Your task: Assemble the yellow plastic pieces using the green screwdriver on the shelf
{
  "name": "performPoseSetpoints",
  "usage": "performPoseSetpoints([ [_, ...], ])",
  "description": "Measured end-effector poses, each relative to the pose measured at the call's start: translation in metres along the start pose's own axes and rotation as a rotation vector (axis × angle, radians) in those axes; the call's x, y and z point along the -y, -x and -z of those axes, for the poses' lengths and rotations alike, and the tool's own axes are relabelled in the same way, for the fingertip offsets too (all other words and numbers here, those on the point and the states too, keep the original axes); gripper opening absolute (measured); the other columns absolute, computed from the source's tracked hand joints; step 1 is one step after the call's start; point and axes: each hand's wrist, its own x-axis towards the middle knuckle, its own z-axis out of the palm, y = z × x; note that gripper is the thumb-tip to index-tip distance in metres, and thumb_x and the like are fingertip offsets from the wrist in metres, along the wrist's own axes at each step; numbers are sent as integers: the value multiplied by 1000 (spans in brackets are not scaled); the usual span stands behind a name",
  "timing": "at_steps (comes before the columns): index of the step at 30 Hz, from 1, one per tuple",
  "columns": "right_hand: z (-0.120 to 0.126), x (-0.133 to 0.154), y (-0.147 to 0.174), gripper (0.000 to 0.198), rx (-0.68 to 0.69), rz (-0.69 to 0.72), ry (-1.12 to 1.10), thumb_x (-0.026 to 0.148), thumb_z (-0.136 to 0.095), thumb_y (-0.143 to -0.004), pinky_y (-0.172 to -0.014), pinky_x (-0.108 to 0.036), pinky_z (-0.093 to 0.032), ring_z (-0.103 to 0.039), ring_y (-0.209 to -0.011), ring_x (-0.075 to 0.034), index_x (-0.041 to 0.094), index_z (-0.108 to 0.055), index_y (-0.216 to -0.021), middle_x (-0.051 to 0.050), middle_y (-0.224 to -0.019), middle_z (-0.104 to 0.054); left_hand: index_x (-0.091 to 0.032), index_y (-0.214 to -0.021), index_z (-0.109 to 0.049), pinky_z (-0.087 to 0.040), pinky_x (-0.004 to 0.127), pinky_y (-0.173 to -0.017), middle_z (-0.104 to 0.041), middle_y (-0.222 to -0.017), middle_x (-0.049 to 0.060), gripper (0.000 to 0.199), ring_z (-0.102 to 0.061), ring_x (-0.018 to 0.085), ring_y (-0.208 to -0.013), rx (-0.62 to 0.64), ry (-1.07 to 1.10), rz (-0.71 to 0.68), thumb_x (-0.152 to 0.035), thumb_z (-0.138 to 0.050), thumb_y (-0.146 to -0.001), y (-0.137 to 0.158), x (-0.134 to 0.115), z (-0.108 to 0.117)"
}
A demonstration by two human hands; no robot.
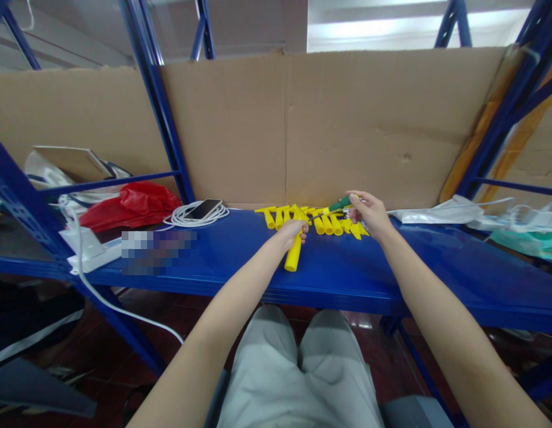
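Note:
My left hand (294,232) is closed around a yellow plastic tube-shaped piece (292,259), whose round lower end points toward me. In my right hand (367,212) is the green-and-yellow handle of a screwdriver (339,204). Its thin shaft slants down to the left, toward the piece in my left hand; whether the tip touches it I cannot tell. Behind and beside my hands lie several similar yellow pieces (328,225) in a row, some partly hidden. Smaller pointed yellow parts (356,230) rest below my right hand.
A blue shelf top (240,261) carries everything, with a cardboard panel (338,131) behind. On the left are a phone (205,208) on a coiled white cable (187,222), a red plastic bag (133,205) and a white power strip (95,255). White packaging (436,213) lies on the right.

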Motion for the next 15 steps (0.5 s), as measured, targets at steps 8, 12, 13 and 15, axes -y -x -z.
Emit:
performPoseSetpoints([
  [8, 5, 2, 0, 44, 114, -21, -96, 53, -75, -69, -44, -22, -42, -54, -46, -10, 22, -63, -97, 3, -60, -62, -19, -63, -39, -27, 18, -38, -39, -43, -9, 27, -31, 3, -31, -10, 20, 1, 0, -42, -82, 0, 0, 0],
  [12, 2, 1, -2, 42, 20, 10, -62, 54, -78, -64, -41, -20, -39, -50, -43, -8, 21, -58, -83, 5, -56, -57, -19, -65, -40, -27, 18, -39, -39, -44, -8, 24, -31, 4, -32, -9, 24, 2, 0, -45, -79, 0, 0, 0],
  [13, 1, 1, -2, 43, 2, 13, -54, 54, -78, -64, -40, -20, -38, -49, -43, -8, 21, -57, -81, 5, -55, -56, -19, -65, -40, -27, 18, -39, -39, -44, -8, 24, -31, 4, -33, -6, 23, 3, 0, -45, -79, 0, 0, 0],
  [15, 1, 0, -3, 44, -21, 15, -35, 57, -77, -64, -39, -20, -37, -48, -41, -8, 22, -55, -80, 6, -53, -55, -19, -64, -39, -26, 19, -39, -38, -44, -8, 25, -31, 4, -33, 3, 21, 9, 0, -44, -80, 0, 0, 0],
])
